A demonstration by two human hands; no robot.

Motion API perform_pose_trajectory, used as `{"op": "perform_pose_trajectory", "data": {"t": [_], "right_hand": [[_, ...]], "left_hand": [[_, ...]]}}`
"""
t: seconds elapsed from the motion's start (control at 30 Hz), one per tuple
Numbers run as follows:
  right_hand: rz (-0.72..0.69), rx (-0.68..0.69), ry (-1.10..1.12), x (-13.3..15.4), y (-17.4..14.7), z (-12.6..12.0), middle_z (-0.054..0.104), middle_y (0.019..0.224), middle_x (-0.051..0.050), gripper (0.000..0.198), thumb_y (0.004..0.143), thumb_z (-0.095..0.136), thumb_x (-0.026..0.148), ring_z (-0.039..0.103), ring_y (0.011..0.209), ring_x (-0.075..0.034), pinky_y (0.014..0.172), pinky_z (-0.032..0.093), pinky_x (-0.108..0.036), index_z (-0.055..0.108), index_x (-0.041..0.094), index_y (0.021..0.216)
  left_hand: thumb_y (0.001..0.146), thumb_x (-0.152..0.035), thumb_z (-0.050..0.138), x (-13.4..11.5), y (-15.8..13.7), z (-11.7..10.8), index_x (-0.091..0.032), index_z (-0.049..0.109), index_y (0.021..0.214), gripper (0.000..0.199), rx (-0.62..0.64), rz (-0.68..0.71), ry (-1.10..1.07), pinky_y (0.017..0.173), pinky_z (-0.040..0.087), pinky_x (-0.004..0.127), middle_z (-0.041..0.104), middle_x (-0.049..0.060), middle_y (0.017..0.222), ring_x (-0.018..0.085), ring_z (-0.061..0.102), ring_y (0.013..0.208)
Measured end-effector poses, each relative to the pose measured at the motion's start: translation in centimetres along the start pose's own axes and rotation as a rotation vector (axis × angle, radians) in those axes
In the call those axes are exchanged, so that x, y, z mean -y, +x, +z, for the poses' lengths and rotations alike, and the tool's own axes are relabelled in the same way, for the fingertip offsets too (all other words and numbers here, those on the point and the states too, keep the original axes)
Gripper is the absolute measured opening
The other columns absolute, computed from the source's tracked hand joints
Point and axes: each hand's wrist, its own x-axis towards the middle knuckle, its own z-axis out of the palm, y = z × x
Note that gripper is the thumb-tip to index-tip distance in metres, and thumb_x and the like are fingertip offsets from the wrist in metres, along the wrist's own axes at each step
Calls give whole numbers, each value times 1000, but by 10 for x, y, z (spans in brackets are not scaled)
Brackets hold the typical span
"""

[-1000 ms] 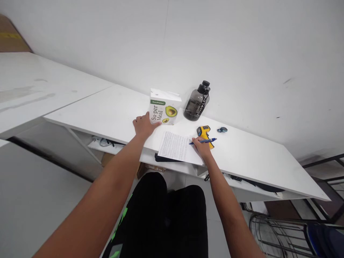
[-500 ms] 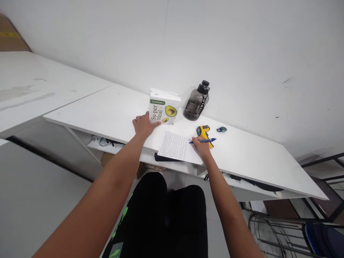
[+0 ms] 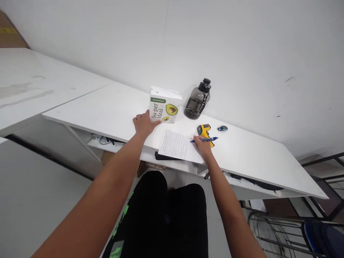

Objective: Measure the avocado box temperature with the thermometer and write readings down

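A white "Su-per Meal" box (image 3: 164, 107) with avocado pictures stands upright on the white desk. My left hand (image 3: 145, 123) grips its lower left corner, thumb along the front face and fingers at the side. Between my arms lies a sheet of paper (image 3: 174, 145) covered in dense handwriting, its near edge overhanging the desk. My right hand (image 3: 202, 147) rests at the sheet's right side, its fingers closed on a blue pen (image 3: 211, 139) with the tip at the paper. Just behind that hand is a yellow infrared thermometer (image 3: 204, 131), partly covered by hand and pen.
A dark translucent water bottle (image 3: 195, 104) stands against the wall, right of the box. A small dark bluish object (image 3: 222, 128) lies right of the thermometer. Under the desktop (image 3: 258, 157) is a shelf with cables and dark items. Metal-framed stools (image 3: 285, 229) stand at lower right.
The view has shifted slightly. Both hands stay in nearly the same places, the left at the box and the right with the pen on the paper.
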Motion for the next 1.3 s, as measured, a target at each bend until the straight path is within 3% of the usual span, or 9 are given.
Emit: {"op": "perform_pose_trajectory", "data": {"t": [0.37,0.8,0.93,1.07,1.13,1.23,1.3], "right_hand": [[-5,38,-16,0,-1,-1,49,57,3,36,79,60,49,48,64,-18,70,41,-34,47,25,54],[-24,-29,26,-2,-1,-1,46,54,5,36,80,60,47,47,63,-17,70,42,-33,46,25,54],[-41,-44,31,0,-2,-2,49,57,3,40,84,59,54,51,66,-18,72,44,-33,50,25,57],[-24,-58,29,-2,-1,-2,55,59,2,43,86,56,65,55,66,-20,71,47,-35,63,25,71],[-45,-69,25,-4,-1,-2,64,70,0,41,85,59,64,60,71,-21,74,49,-36,68,24,82],[-184,-67,-12,-8,0,-1,73,97,-7,40,83,64,58,65,88,-24,84,52,-38,72,21,99],[-253,-39,-47,-11,1,0,73,104,-9,45,83,65,52,65,89,-23,85,52,-38,71,19,112]], "left_hand": [[79,-67,60,0,-1,0,-20,52,134,73,-3,2,-2,107,31,52,64,18,130,40,48,127],[78,-67,61,-1,-2,0,-21,54,134,73,-12,-3,2,106,31,51,65,18,128,40,48,127],[78,-67,60,0,-2,0,-22,53,134,72,-9,-6,1,106,31,52,64,17,129,41,47,127],[79,-67,59,0,-2,0,-21,52,134,72,-2,1,7,106,31,52,64,18,129,41,47,127],[79,-68,58,0,-1,1,-21,52,134,72,-1,5,15,107,31,52,64,18,129,40,48,127],[79,-69,58,1,0,1,-20,53,133,73,-2,4,21,107,31,51,64,18,127,40,48,126],[78,-69,59,1,0,2,-20,53,131,72,-5,7,12,106,32,51,65,18,126,40,48,126]]}}
